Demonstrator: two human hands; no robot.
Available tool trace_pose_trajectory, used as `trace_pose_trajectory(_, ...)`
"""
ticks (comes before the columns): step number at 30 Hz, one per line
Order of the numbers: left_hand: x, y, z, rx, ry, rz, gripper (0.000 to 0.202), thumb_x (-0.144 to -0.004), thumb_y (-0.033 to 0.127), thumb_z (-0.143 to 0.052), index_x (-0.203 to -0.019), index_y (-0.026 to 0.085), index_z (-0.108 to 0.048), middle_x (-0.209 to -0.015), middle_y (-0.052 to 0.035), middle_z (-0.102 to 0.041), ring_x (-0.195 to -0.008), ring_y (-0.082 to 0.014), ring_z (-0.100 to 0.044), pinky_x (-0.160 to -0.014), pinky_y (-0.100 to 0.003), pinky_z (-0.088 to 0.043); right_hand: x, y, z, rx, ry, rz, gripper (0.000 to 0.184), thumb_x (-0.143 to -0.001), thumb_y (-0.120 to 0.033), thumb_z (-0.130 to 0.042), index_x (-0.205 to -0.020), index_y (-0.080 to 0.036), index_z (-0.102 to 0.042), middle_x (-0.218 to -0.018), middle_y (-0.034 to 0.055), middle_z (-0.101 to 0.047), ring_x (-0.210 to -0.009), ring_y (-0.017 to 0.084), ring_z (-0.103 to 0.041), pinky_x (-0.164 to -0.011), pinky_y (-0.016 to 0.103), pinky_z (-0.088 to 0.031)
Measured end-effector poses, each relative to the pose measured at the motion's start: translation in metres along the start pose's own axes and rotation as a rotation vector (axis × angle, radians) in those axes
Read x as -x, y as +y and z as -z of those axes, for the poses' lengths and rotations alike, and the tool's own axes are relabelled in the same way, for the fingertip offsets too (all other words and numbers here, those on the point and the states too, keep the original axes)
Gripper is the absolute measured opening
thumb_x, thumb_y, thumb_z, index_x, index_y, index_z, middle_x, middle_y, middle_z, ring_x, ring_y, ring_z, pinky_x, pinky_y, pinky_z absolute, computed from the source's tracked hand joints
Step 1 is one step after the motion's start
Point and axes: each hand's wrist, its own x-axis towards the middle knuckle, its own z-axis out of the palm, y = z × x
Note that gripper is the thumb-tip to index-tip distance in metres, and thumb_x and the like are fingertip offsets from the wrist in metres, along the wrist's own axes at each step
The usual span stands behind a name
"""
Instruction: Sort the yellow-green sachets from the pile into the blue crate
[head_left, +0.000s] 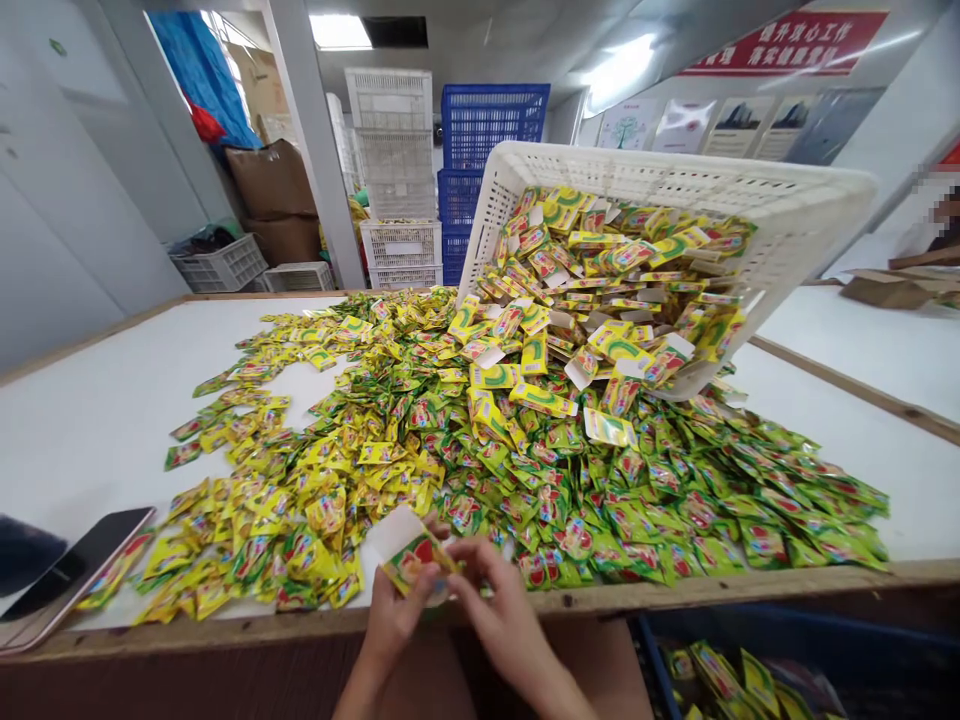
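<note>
Close to the table's front edge, a small yellow-and-green cardboard box [412,562] with red fruit pictures is in my hands, its white end flap standing open. My left hand [391,622] grips it from the left with the thumb across the front. At the box's right end, the fingers of my right hand [495,598] are pinched on it; whether they also hold a packet is hidden. Just beyond my hands spreads a heap of small packets, yellow ones [326,510] to the left and green ones [622,515] to the right.
A white plastic basket [795,215] lies tipped towards me, with small boxes [540,350] spilling onto the packets. A phone [82,575] is at the left edge. Below the table at right stands a blue bin [660,665] with packets. Stacked crates [394,150] stand behind.
</note>
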Motion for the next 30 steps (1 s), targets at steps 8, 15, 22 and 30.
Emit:
trace_pose_trajectory(8, -0.009, 0.0, -0.001, 0.388, 0.415, 0.099, 0.043, -0.063, 0.035, -0.07, -0.102, 0.018, -0.061, -0.079, -0.0029, -0.071, -0.074, -0.0206, -0.067, -0.069, -0.032, -0.054, -0.054, 0.015, -0.013, 0.533, 0.037, 0.197, 0.017, -0.081, -0.015, -0.047, -0.089, -0.022, -0.06, -0.091, 0.0056, -0.061, -0.091, 0.022, -0.051, -0.082, 0.036, -0.037)
trace_pose_trajectory(15, -0.01, -0.011, 0.0, 0.307, 0.513, 0.043, 0.049, -0.061, 0.037, -0.071, -0.103, 0.015, -0.06, -0.086, -0.0086, -0.07, -0.08, -0.0251, -0.066, -0.073, -0.035, -0.053, -0.09, 0.021, -0.06, 0.723, -0.12, 0.229, 0.054, -0.067, -0.019, -0.064, -0.117, -0.016, -0.046, -0.108, 0.0124, -0.059, -0.099, 0.026, -0.049, -0.081, 0.036, -0.034)
trace_pose_trajectory(22, -0.009, -0.011, 0.001, 0.357, 0.495, 0.048, 0.047, -0.063, 0.033, -0.071, -0.106, 0.017, -0.06, -0.086, -0.0069, -0.07, -0.078, -0.0235, -0.066, -0.072, -0.034, -0.053, -0.077, 0.025, -0.043, 0.432, -0.008, 0.129, 0.014, -0.078, -0.019, -0.051, -0.09, -0.019, -0.057, -0.082, 0.0039, -0.066, -0.074, 0.018, -0.058, -0.071, 0.029, -0.039)
trace_pose_trajectory(30, -0.009, -0.014, 0.003, 0.436, 0.309, 0.073, 0.041, -0.067, 0.027, -0.07, -0.106, 0.017, -0.06, -0.083, -0.0053, -0.07, -0.077, -0.0207, -0.066, -0.072, -0.03, -0.052, -0.08, 0.024, 0.019, 0.12, 0.146, -0.016, 0.015, -0.075, -0.029, -0.053, -0.083, -0.017, -0.053, -0.077, 0.0032, -0.063, -0.069, 0.017, -0.058, -0.061, 0.026, -0.044)
